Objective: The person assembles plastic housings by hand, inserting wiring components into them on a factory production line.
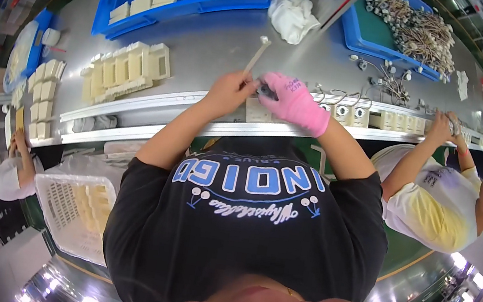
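My bare left hand is closed at the metal rail, its thumb and fingers pinching a short pale cable. The cable sticks up beyond my fingers and ends in a small white connector. Touching that hand's fingertips is my right hand, in a pink glove, its fingers curled around a small dark grey part. Glove and fingers cover most of that part. Just below both hands, a cream housing sits in the rail channel, partly hidden.
Right of my hands, several cream housings line the rail near loose cables. A blue tray heaped with cables, a white cloth, another blue tray and stacked cream housings lie beyond. Co-workers sit on both sides.
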`<state>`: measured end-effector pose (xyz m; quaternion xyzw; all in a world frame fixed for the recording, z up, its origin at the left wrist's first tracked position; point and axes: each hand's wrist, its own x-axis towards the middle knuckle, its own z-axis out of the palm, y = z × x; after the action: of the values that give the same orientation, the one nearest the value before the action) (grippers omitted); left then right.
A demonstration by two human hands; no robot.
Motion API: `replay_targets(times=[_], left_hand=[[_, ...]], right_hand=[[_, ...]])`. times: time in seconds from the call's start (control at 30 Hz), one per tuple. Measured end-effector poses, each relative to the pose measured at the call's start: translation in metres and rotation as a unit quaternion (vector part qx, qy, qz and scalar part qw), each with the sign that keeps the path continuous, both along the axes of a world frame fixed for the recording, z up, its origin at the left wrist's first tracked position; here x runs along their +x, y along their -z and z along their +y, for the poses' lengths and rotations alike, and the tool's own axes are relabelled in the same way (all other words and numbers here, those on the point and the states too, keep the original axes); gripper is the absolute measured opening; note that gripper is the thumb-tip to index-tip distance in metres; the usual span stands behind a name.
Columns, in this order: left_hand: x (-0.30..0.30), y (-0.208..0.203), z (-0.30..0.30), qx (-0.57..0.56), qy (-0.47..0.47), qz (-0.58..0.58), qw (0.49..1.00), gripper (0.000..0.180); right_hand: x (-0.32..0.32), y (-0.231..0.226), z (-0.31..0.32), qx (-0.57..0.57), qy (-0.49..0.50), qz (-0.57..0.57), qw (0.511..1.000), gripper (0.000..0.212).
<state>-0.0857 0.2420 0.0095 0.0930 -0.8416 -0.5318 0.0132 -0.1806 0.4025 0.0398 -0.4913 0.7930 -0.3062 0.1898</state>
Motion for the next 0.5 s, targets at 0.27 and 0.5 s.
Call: replay_targets(times=[0.27, 0.5], left_hand=[[0.025, 0.021, 0.004, -0.177, 0.103, 0.159, 0.966, 0.013], [0.027, 0.028, 0.014, -0.184, 0.006, 0.136, 0.974, 0.016]], right_hand=[[0.017, 0.009, -0.001, 0.063, -0.191, 0.238, 0.950, 0.026], [0.024, 0.011, 0.005, 0.038, -0.160, 0.278, 0.946, 0.026]])
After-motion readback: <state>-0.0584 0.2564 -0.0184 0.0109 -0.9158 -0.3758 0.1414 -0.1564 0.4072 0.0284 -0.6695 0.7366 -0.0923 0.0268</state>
